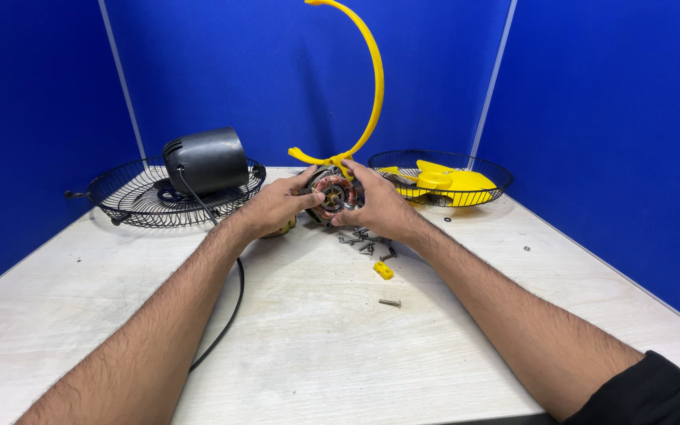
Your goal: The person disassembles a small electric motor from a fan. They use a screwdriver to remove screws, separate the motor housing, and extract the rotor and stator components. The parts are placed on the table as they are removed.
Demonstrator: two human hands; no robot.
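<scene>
My left hand [275, 206] and my right hand [378, 205] both grip a round fan motor [332, 194] with copper windings, held just above the table at its far middle. The left hand clasps its left side and the right hand its right side, thumbs on the front. A curved yellow plastic ring piece [371, 86] rises behind the motor. Several loose screws [365, 241] lie under the right hand. Nearer me lie a small yellow plastic part [383, 270] and a single screw [389, 302].
A black wire fan guard [123, 203] at the back left holds a black motor housing [206, 160]; its black cable [228, 315] runs toward me. Another wire guard [491, 168] at the back right holds yellow fan blades [444, 182]. Blue walls surround the pale wooden table [324, 354].
</scene>
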